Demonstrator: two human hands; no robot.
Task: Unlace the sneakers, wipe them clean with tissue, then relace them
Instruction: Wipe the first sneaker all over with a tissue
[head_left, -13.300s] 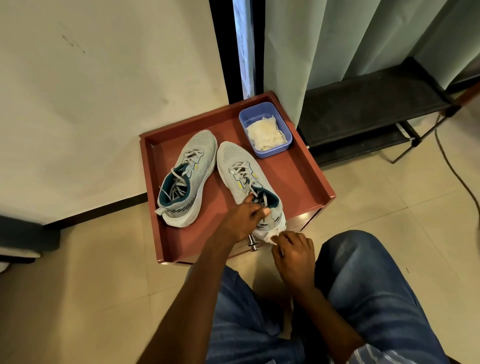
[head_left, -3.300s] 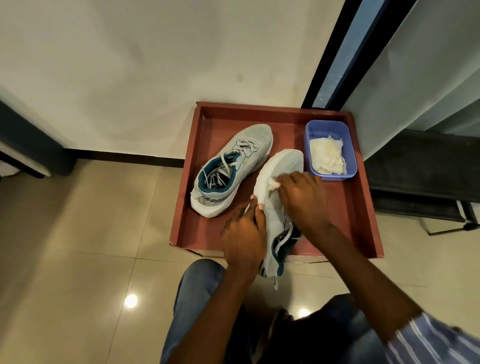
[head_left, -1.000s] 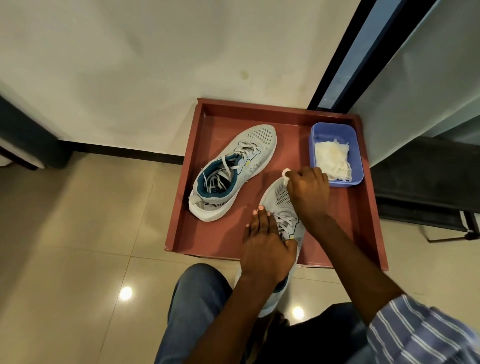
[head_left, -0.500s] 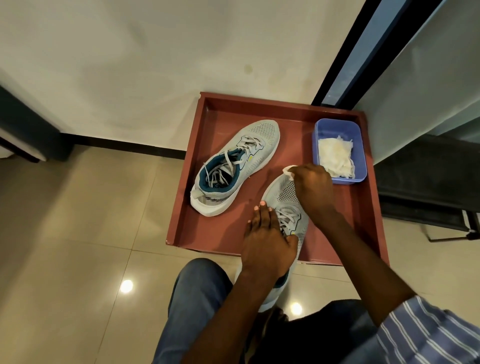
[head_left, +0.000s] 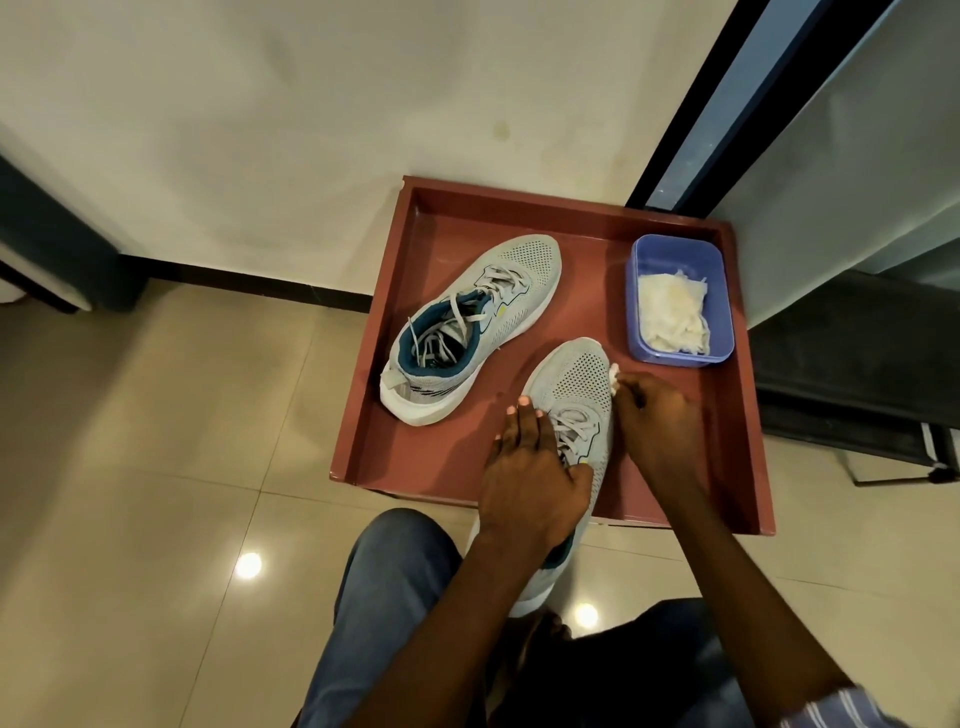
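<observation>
Two grey sneakers with teal lining are on a red tray (head_left: 737, 426). The left sneaker (head_left: 470, 325) lies on the tray floor with loose laces. The right sneaker (head_left: 571, 387) points away from me, its heel hanging over the tray's near edge. My left hand (head_left: 530, 478) lies over its laces and collar, fingers stretched down its left side. My right hand (head_left: 657, 423) pinches a small white tissue (head_left: 614, 375) against the right side of the toe.
A blue tub (head_left: 679, 299) of white tissues stands in the tray's far right corner. A white wall is behind the tray, a dark window frame and curtain at the right. A black rack (head_left: 852, 364) stands right of the tray. My knees are below, on a tiled floor.
My right hand with the tissue has slid from the toe tip down to the sneaker's right side. The left hand stays on the sneaker.
</observation>
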